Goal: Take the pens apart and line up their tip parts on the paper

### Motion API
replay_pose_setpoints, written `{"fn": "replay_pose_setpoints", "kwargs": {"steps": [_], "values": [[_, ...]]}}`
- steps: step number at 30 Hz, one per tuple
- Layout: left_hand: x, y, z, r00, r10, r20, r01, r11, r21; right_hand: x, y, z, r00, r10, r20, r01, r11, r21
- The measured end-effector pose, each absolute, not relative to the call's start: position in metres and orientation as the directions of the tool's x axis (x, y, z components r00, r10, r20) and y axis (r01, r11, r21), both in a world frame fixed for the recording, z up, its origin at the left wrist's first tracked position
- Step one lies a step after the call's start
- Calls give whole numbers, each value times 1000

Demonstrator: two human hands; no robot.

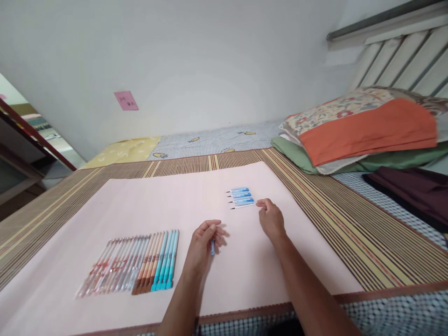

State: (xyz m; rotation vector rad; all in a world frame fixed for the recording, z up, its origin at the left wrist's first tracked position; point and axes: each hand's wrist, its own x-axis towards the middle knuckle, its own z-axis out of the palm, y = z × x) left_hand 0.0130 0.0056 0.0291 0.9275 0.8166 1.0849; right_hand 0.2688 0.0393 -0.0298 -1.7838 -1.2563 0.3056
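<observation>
Grip of left hand [207,238] curled on blue tube [212,247] — below thumb, right hand [271,218] curled, beside blue pens [241,196]

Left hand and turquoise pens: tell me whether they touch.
Apart: the head view shows bare pale paper between the left hand and the turquoise pens.

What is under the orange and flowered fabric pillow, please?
Under the pillow, a thin white cloth edge and a green fabric layer stick out. Their middle parts, and anything else there, are covered.
</observation>
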Motion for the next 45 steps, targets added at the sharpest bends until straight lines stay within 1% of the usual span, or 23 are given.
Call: {"fn": "replay_pose_setpoints", "kwargs": {"steps": [14, 23, 25, 27, 29, 30, 31, 33, 35, 37, 41, 43, 45], "values": [[13, 5, 27, 275, 958, -83, -341, 178, 923, 267, 38, -26, 435, 856, 281, 656, -87, -750], [14, 5, 27, 271, 956, -108, -356, 204, 912, 266, 37, -24, 443, 857, 264, 655, -108, -748], [15, 5, 27, 266, 959, -99, -360, 194, 913, 265, 37, -20, 462, 839, 288, 651, -100, -753], [15, 5, 27, 249, 965, -78, -393, 174, 903, 261, 34, -12, 467, 818, 335, 636, -48, -770], [14, 6, 27, 218, 973, -74, -472, 171, 865, 252, 30, -3, 430, 834, 347, 581, 39, -813], [13, 7, 28, 208, 974, -91, -530, 190, 826, 245, 27, 2, 386, 861, 331, 533, 85, -842], [11, 8, 28, 210, 971, -117, -599, 222, 769, 238, 24, 7, 327, 896, 301, 476, 119, -871], [5, 10, 29, 253, 955, -157, -738, 295, 607, 222, 18, 15, 176, 957, 231, 377, 151, -914], [-2, 12, 30, 313, 940, -138, -830, 342, 440, 206, 12, 23, 35, 982, 186, 333, 164, -929], [-8, 12, 31, 348, 932, -98, -866, 360, 348, 192, 6, 30, -85, 981, 177, 305, 195, -932], [-11, 12, 33, 386, 915, -116, -864, 402, 302, 175, -2, 40, -274, 939, 208, 187, 264, -946], [-9, 12, 34, 395, 908, -139, -860, 419, 291, 170, -2, 41, -298, 930, 214, 134, 263, -955], [-8, 12, 34, 393, 907, -150, -861, 421, 287, 168, -2, 39, -290, 936, 198, 117, 240, -964]]}}
